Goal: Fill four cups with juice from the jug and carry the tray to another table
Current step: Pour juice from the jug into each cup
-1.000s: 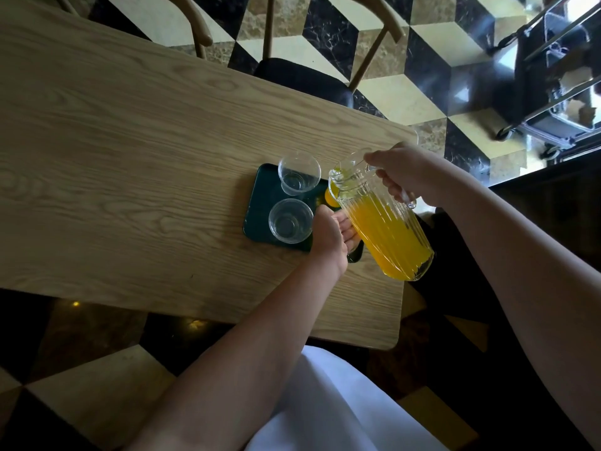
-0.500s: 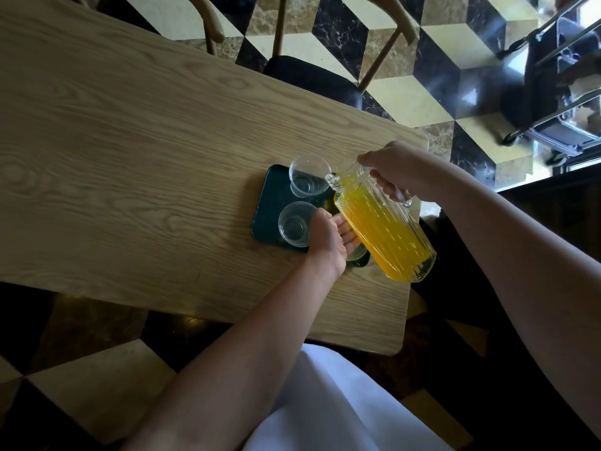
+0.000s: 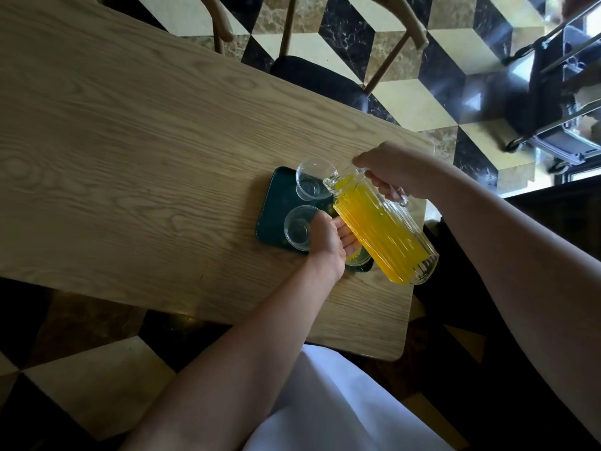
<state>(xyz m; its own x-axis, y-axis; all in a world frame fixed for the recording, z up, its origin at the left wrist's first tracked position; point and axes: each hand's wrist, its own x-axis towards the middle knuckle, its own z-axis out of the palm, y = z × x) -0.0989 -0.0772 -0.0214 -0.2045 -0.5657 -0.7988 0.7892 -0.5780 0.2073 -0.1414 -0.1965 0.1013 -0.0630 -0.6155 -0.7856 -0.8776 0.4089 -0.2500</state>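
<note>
A dark green tray (image 3: 276, 203) lies near the right end of the wooden table (image 3: 130, 157). Two clear cups stand empty on its left half, the far cup (image 3: 310, 182) and the near cup (image 3: 299, 227). My right hand (image 3: 393, 169) grips the handle of a ribbed glass jug (image 3: 383, 226) of orange juice, tilted with its spout over the far cup's rim. My left hand (image 3: 328, 242) is wrapped around a cup (image 3: 357, 258) at the tray's near right, mostly hidden by the hand and jug, with juice showing in it. A fourth cup is hidden behind the jug.
A wooden chair with a dark seat (image 3: 318, 79) stands at the table's far side. A metal trolley (image 3: 553, 92) is on the patterned floor at the upper right. The table's right edge (image 3: 409, 304) is close to the tray. White cloth (image 3: 325, 402) covers my lap.
The jug has swung left and tipped further, its spout now reaching the far empty cup. My left hand has stayed on the near right cup.
</note>
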